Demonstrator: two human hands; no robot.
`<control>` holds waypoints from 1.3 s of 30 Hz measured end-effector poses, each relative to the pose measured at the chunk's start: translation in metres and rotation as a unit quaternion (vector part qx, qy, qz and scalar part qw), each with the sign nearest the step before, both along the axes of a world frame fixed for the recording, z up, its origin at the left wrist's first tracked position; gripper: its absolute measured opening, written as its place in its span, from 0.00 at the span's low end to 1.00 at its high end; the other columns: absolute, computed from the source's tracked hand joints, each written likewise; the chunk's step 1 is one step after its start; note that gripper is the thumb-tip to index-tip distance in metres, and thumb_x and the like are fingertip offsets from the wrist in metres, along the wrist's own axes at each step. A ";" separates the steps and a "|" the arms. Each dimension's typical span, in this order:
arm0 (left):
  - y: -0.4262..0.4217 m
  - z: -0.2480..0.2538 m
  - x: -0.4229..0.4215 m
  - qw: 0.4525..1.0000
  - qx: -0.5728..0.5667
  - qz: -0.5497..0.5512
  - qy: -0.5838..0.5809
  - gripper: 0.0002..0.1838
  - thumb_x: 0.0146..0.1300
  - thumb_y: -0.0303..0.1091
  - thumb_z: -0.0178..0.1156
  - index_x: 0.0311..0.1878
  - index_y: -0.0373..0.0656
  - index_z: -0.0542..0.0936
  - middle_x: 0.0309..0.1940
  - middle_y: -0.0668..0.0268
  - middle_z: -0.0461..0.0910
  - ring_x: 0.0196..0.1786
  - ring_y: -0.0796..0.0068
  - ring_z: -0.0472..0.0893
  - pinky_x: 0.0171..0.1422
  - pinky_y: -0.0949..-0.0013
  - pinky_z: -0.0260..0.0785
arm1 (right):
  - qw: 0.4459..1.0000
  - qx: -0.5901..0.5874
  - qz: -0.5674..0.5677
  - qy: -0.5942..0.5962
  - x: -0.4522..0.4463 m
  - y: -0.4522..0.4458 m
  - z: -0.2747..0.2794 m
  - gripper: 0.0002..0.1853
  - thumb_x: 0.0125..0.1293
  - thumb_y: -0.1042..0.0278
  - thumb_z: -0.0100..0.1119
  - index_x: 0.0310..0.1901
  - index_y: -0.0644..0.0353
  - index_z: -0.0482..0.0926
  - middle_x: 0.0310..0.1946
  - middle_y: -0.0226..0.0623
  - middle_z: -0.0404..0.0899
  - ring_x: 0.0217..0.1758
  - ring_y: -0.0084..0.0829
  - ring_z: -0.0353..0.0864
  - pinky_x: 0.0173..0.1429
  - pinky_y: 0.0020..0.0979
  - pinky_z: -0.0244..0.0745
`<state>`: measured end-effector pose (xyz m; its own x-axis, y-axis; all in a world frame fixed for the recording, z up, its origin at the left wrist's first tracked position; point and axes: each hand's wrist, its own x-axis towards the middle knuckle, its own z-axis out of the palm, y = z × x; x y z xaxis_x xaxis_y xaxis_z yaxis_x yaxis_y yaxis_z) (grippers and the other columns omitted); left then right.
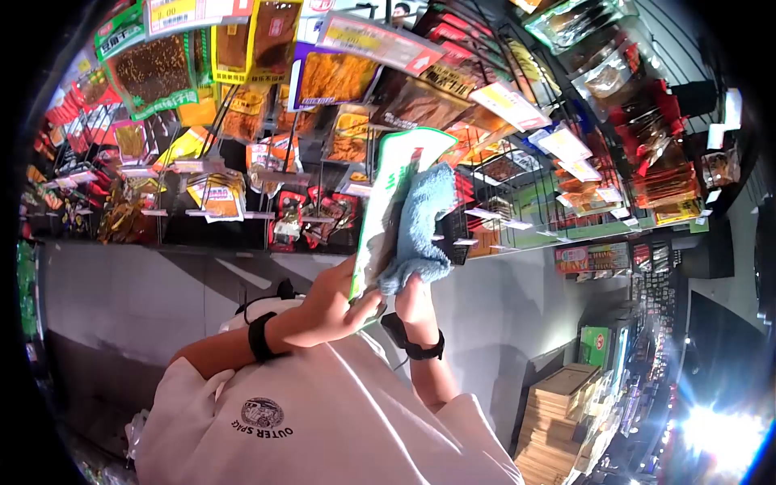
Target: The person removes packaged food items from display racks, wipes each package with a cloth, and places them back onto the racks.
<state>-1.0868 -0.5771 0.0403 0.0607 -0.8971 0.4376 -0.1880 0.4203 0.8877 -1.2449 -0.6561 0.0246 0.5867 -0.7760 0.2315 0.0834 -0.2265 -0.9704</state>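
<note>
My left hand is closed around the lower end of a snack packet with a white front and green edges. The packet stands nearly upright in front of my chest, tilted a little to the right. A blue terry cloth lies along the packet's right side, bunched up in my right hand. The cloth covers most of that hand's fingers. Both wrists carry black bands, and the two hands are close together.
Racks of hanging snack packets fill the space ahead, with price tags sticking out from the hooks. A stack of brown boxes stands on the right. Grey floor lies between me and the racks. A bright light glares at lower right.
</note>
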 end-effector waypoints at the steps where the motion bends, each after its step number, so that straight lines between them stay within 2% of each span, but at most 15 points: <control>1: 0.002 0.006 0.005 0.999 0.033 -0.018 0.034 0.22 0.61 0.25 0.61 0.59 0.33 0.73 0.47 0.48 0.80 0.45 0.49 0.83 0.47 0.59 0.74 | 0.999 0.007 -0.023 -0.036 0.007 -0.002 0.005 0.34 0.74 0.43 0.41 0.64 0.71 0.64 0.52 0.42 0.75 0.51 0.33 0.75 0.55 0.33 0.70; 2: 0.004 0.012 0.008 0.995 0.063 -0.035 0.066 0.22 0.62 0.26 0.61 0.59 0.33 0.72 0.45 0.48 0.81 0.44 0.52 0.83 0.47 0.61 0.75 | 0.999 0.028 0.008 -0.030 0.005 0.002 0.001 0.36 0.74 0.42 0.40 0.66 0.72 0.62 0.57 0.45 0.72 0.57 0.36 0.73 0.60 0.35 0.68; 3: -0.001 0.011 0.005 0.997 -0.027 0.030 0.064 0.21 0.63 0.27 0.61 0.58 0.33 0.73 0.44 0.49 0.82 0.44 0.55 0.84 0.47 0.64 0.74 | 0.998 0.049 0.038 -0.023 0.002 0.006 -0.002 0.38 0.74 0.40 0.39 0.68 0.72 0.60 0.62 0.47 0.69 0.63 0.39 0.70 0.65 0.38 0.65; 6: -0.002 0.007 0.012 0.998 -0.028 0.041 0.032 0.18 0.61 0.25 0.61 0.54 0.34 0.75 0.44 0.49 0.82 0.44 0.50 0.83 0.48 0.61 0.75 | 0.998 0.030 -0.026 0.046 0.006 0.034 -0.011 0.48 0.70 0.30 0.35 0.73 0.72 0.50 0.73 0.47 0.56 0.75 0.39 0.56 0.75 0.39 0.53; 9: -0.002 -0.003 0.010 0.999 -0.038 0.026 0.010 0.18 0.59 0.24 0.60 0.54 0.35 0.76 0.40 0.50 0.81 0.40 0.47 0.82 0.44 0.58 0.74 | 0.994 -0.041 0.045 0.095 -0.015 0.021 -0.030 0.46 0.72 0.34 0.33 0.73 0.72 0.50 0.74 0.48 0.52 0.76 0.40 0.53 0.75 0.39 0.51; 11: 0.005 0.012 0.012 0.999 -0.039 0.022 0.011 0.18 0.60 0.25 0.61 0.55 0.35 0.75 0.43 0.50 0.80 0.42 0.49 0.82 0.45 0.59 0.74 | 0.994 0.016 0.074 0.074 -0.014 0.008 -0.037 0.39 0.72 0.45 0.36 0.72 0.73 0.53 0.75 0.49 0.50 0.79 0.41 0.48 0.78 0.39 0.43; 14: 0.009 0.037 0.017 0.994 -0.100 0.037 0.007 0.21 0.62 0.29 0.63 0.57 0.32 0.74 0.52 0.48 0.77 0.46 0.49 0.81 0.49 0.61 0.74 | 0.989 0.120 0.011 -0.086 -0.013 -0.008 -0.051 0.47 0.70 0.28 0.34 0.74 0.65 0.50 0.74 0.42 0.55 0.76 0.41 0.56 0.78 0.41 0.50; 18: 0.010 0.056 0.041 0.997 -0.075 -0.029 0.004 0.18 0.62 0.30 0.64 0.54 0.34 0.76 0.48 0.51 0.79 0.45 0.55 0.82 0.48 0.63 0.74 | 0.954 0.294 -0.028 -0.056 0.003 -0.001 -0.001 0.44 0.70 0.29 0.37 0.71 0.62 0.57 0.66 0.43 0.66 0.67 0.42 0.67 0.71 0.44 0.61; 21: 0.009 0.051 0.047 0.985 0.039 -0.087 0.140 0.15 0.65 0.28 0.62 0.53 0.35 0.77 0.39 0.60 0.82 0.40 0.71 0.81 0.44 0.69 0.73 | 0.928 0.352 -0.077 -0.095 0.000 0.005 0.013 0.40 0.71 0.31 0.37 0.66 0.64 0.65 0.54 0.46 0.77 0.54 0.42 0.78 0.62 0.43 0.72; 22: 0.008 0.045 0.049 0.987 0.054 -0.081 0.130 0.14 0.66 0.26 0.60 0.54 0.35 0.76 0.37 0.64 0.82 0.39 0.78 0.80 0.42 0.71 0.73 | 0.919 0.357 -0.110 -0.129 0.000 0.008 0.025 0.39 0.72 0.32 0.37 0.66 0.63 0.65 0.57 0.46 0.75 0.57 0.43 0.76 0.65 0.43 0.70; 26: -0.011 0.032 0.038 0.926 0.231 -0.068 0.292 0.17 0.67 0.23 0.57 0.59 0.36 0.74 0.37 0.67 0.80 0.38 0.79 0.79 0.41 0.68 0.74 | 0.940 0.269 -0.088 -0.190 -0.013 0.017 0.054 0.36 0.74 0.37 0.39 0.69 0.60 0.63 0.62 0.40 0.72 0.65 0.41 0.69 0.72 0.44 0.61; 31: -0.019 0.021 0.025 0.914 0.257 -0.093 0.299 0.16 0.70 0.24 0.54 0.60 0.35 0.72 0.39 0.67 0.80 0.37 0.79 0.78 0.39 0.71 0.72 | 0.961 0.209 -0.046 -0.172 -0.007 0.008 0.056 0.36 0.73 0.38 0.43 0.70 0.59 0.61 0.65 0.38 0.67 0.66 0.39 0.67 0.73 0.42 0.58; 35: -0.020 0.029 0.024 0.874 0.257 -0.132 0.390 0.16 0.70 0.27 0.55 0.59 0.34 0.73 0.40 0.67 0.80 0.37 0.80 0.77 0.40 0.72 0.72 | 0.935 0.322 -0.100 -0.105 0.021 0.011 0.094 0.42 0.72 0.32 0.37 0.73 0.62 0.55 0.67 0.42 0.67 0.67 0.38 0.69 0.69 0.39 0.67; 37: -0.018 0.050 0.032 0.879 0.224 -0.129 0.400 0.17 0.70 0.33 0.59 0.58 0.36 0.74 0.41 0.69 0.80 0.40 0.79 0.78 0.44 0.71 0.72 | 0.948 0.310 -0.017 -0.073 0.008 0.014 0.074 0.40 0.75 0.35 0.31 0.73 0.63 0.54 0.67 0.41 0.66 0.69 0.36 0.67 0.73 0.37 0.61; 39: -0.019 0.038 0.035 0.900 0.207 -0.114 0.367 0.16 0.70 0.32 0.58 0.57 0.35 0.75 0.41 0.69 0.80 0.40 0.80 0.78 0.42 0.72 0.72 | 0.953 0.299 -0.032 -0.042 -0.004 0.027 0.064 0.42 0.73 0.33 0.37 0.73 0.64 0.54 0.69 0.40 0.64 0.71 0.36 0.64 0.75 0.37 0.57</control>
